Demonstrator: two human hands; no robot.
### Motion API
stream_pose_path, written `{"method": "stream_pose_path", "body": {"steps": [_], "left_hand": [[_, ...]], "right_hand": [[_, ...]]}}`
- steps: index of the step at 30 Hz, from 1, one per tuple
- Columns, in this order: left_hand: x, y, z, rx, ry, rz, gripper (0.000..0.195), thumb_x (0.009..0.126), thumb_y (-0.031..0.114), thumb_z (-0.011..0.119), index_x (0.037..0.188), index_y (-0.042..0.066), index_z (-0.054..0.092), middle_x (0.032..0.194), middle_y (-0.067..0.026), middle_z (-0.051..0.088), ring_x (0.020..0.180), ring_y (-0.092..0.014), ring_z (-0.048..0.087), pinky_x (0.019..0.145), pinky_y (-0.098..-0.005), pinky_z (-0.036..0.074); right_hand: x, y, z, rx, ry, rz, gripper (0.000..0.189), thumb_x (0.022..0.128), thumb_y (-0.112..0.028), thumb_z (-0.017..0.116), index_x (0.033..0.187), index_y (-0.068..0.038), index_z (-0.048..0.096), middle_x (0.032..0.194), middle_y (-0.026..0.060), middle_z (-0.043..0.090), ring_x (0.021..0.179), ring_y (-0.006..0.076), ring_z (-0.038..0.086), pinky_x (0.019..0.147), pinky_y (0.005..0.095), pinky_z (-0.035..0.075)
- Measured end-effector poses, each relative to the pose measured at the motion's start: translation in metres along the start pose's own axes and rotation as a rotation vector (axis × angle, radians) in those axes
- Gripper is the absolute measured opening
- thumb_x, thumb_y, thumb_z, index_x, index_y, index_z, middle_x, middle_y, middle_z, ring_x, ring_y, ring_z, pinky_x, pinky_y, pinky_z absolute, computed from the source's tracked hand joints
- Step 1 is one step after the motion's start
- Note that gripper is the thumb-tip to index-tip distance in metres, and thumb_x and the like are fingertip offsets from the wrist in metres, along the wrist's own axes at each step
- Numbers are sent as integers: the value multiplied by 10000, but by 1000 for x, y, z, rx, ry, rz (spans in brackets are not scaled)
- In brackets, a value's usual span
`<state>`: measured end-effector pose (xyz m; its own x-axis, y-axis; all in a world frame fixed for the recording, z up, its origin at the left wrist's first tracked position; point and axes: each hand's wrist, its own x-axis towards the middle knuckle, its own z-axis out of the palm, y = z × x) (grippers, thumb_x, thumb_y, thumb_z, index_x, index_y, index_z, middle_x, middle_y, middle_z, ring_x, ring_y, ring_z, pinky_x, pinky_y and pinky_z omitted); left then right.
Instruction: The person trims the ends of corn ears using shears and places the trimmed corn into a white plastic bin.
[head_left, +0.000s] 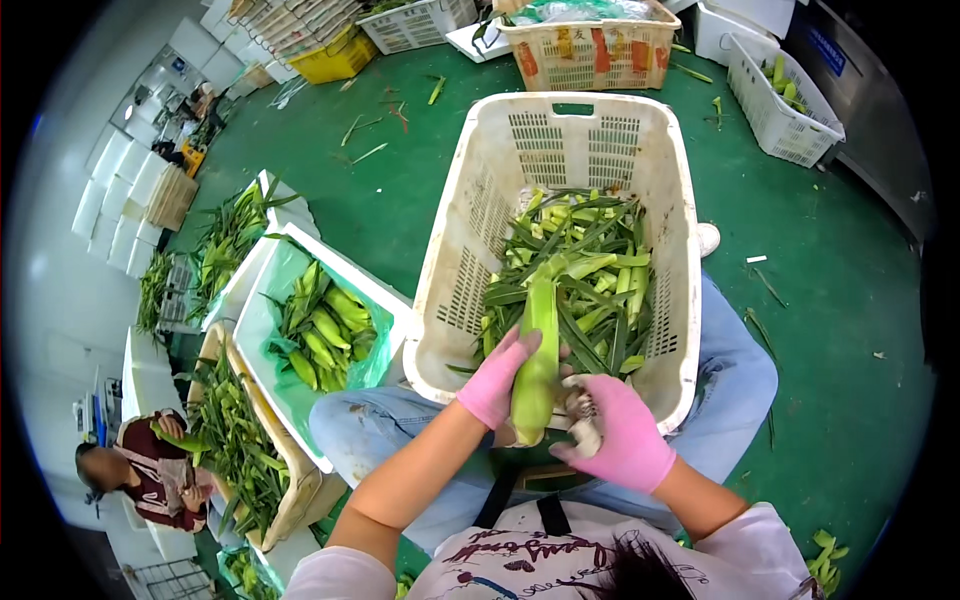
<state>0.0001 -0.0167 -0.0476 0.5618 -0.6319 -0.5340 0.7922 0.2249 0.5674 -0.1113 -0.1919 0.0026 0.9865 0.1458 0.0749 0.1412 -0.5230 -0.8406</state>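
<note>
My left hand (496, 375), in a pink glove with dirty fingertips, grips an ear of corn in its green husk (538, 352). The ear stands nearly lengthwise in view, stalk end away from me, over the near end of a white plastic crate (421, 322). Close to the ear's right side is my right hand (622, 431), also gloved in pink, its fingers curled and soiled. Whether those fingers hold anything is blurred. Inside the crate lie cut corn stalks and green husk leaves (592, 300).
At left, a lined foam box (251, 330) holds husked-on corn ears (326, 326). Beside it a person (161, 472) handles corn at a beige crate (300, 487) full of corn leaves. Further crates (592, 64) (784, 105) stand ahead. Leaf scraps litter the green floor (360, 195).
</note>
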Motion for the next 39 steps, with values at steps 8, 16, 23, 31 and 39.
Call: {"method": "stream_pose_path", "body": {"steps": [8,16,23,31,39], "left_hand": [[-25,11,16,772,125,449,556,821,77,714,1319,-4,479,1155,-82,585,1064,-148,545,935,-291,456],[-38,35,22,759,124,420,633,824,123,696,1381,-25,433,1188,-94,577,1095,-166,543,962,-309,450],[-38,59,-6,511,-136,-159,762,799,433,699,1366,-7,443,1066,-173,619,834,-292,675,737,-395,567],[-28,54,-38,73,-183,-415,924,737,475,766,1448,23,385,1168,-180,610,932,-330,652,759,-448,566],[-37,55,-43,370,-81,-47,906,664,360,751,1423,12,400,1242,-140,538,1102,-245,576,854,-422,558]], "right_hand": [[23,15,-36,592,-236,503,654,816,-282,721,1327,-19,407,1001,115,587,481,163,600,335,271,451],[35,22,-48,579,-441,513,722,818,-325,753,1343,37,415,1064,123,587,733,147,600,686,287,517],[33,59,-12,633,-180,182,784,740,-288,813,1334,49,428,1128,116,570,1011,161,542,924,297,455],[45,46,-23,450,-197,310,346,764,-208,758,989,-10,587,747,16,589,656,112,553,602,264,486],[11,32,-17,1201,-372,761,442,874,-166,657,1235,39,504,909,108,647,720,180,652,599,276,522]]}}
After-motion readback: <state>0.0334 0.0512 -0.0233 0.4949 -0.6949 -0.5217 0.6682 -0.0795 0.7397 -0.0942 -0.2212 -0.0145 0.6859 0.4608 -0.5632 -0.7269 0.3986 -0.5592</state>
